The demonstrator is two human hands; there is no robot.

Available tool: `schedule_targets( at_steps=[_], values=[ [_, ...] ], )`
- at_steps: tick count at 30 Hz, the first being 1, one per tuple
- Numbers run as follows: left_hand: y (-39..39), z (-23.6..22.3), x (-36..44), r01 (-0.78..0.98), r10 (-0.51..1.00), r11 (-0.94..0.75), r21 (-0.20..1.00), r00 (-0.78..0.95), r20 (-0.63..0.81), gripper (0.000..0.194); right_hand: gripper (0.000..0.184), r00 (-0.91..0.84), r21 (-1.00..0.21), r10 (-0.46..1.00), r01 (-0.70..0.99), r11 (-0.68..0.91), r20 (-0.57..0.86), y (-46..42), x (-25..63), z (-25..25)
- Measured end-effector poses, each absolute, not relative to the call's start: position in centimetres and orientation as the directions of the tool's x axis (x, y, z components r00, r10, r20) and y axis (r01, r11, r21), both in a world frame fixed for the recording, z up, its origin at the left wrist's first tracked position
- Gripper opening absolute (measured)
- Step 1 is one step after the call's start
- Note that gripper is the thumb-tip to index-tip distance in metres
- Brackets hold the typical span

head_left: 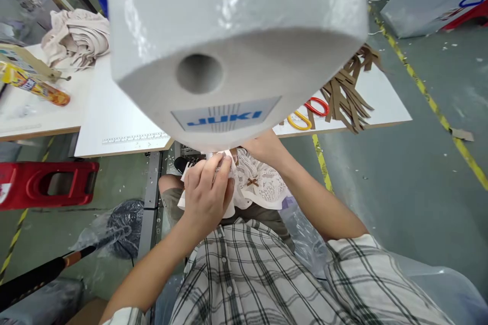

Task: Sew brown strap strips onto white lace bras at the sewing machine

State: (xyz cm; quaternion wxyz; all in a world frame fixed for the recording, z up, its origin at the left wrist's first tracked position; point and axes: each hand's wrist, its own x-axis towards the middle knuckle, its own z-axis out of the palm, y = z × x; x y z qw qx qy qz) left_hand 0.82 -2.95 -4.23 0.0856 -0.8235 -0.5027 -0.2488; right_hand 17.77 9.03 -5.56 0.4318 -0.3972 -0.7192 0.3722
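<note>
A cream lace bra (269,188) with a small brown bow lies over my lap, its upper part under the sewing machine head (229,61). My left hand (209,185) is closed on the bra's white edge, fingers bent over it, just below the machine. My right hand (265,148) reaches in from the other side along the bra's upper edge. Its fingers are hidden behind the machine head, so their grip does not show. The machine's needle area is hidden too.
Scissors with red and yellow handles (299,121) and brown fabric strips (345,94) lie on the white table (385,99) at right. At left are folded pale fabric (82,35), a yellow-orange packet (36,86) and a red plastic stool (46,183). A grey bin (423,5) stands upper right.
</note>
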Motion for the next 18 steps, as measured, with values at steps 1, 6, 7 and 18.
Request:
schedule_targets(
  at_steps=[1,6,7,18],
  values=[
    [-2.9,-4.4,0.8,0.873,0.783,-0.479,0.092,0.378,0.495,0.046,0.014,-0.304,-0.876,0.893,0.252,0.412,0.333,9.1,17.7,-5.5],
    [-2.8,-4.0,0.6,0.874,0.782,-0.482,0.064,0.397,0.480,0.047,0.008,-0.275,-0.866,0.901,0.284,0.411,0.337,9.3,17.4,-5.8],
    [-2.8,-3.8,0.7,0.878,0.791,-0.475,0.065,0.393,0.468,0.048,0.008,-0.272,-0.863,0.902,0.295,0.411,0.336,9.4,17.4,-5.9],
    [-2.3,-3.0,1.9,0.925,0.844,-0.379,0.003,0.345,0.410,0.053,0.010,-0.272,-0.847,0.903,0.333,0.414,0.334,10.1,17.2,-6.0]
  ],
)
